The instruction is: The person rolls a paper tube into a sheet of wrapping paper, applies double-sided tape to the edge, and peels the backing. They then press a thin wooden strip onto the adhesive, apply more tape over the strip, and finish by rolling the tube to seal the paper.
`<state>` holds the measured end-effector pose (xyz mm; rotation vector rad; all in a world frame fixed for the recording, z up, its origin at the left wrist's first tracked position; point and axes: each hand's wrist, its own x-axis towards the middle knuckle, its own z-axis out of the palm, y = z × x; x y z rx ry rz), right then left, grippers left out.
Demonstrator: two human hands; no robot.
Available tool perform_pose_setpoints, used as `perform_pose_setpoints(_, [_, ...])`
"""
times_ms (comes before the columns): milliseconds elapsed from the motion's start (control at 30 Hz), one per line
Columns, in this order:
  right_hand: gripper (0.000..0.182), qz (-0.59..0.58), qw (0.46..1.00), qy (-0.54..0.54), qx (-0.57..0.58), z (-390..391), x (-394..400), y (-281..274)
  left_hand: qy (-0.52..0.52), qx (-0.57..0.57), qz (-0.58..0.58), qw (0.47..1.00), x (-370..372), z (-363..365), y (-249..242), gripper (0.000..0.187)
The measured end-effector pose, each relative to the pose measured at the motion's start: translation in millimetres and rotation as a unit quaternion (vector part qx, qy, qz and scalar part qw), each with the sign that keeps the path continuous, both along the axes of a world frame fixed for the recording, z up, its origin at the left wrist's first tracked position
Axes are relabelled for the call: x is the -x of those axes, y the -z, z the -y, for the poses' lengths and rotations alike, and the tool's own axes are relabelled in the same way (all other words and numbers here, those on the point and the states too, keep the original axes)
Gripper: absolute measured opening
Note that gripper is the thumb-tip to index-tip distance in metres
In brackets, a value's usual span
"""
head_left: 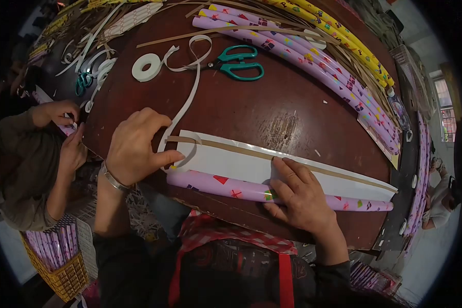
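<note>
A purple patterned paper roll lies along the table's front edge, its white inner side spread out behind it. A brown strip runs along that white sheet. My right hand rests on the roll and sheet, fingertips on the brown strip, fingers spread. At the sheet's left end my left hand, with a bracelet on the wrist, has thumb and forefinger apart around the white tape. Whether it grips the tape is unclear. The tape leads back towards a white tape roll beside green-handled scissors.
Purple rolls and yellow rolls lie at the back right of the dark red table. Another person's hands work at the left. A yellow basket of purple rolls stands below left; another person sits far right.
</note>
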<state>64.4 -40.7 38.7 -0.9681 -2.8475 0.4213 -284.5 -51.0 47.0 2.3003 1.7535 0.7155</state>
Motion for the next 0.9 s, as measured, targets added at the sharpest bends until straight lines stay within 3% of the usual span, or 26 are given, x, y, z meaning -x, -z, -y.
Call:
perform_pose_setpoints(267, [0.037,-0.001,1.000,0.004,0.000,1,0,0,-0.011,0.125,0.123,0.984,6,-1,15,0.018])
perform_pose_setpoints(800, [0.039,-0.011,1.000,-0.001,-0.007,0,-1,3,-0.012,0.134,0.176,0.975,7,-2,23,0.013])
perform_pose_setpoints(900, [0.039,-0.012,1.000,0.000,-0.006,0,-1,2,-0.007,0.090,0.176,0.980,0,1,21,0.013])
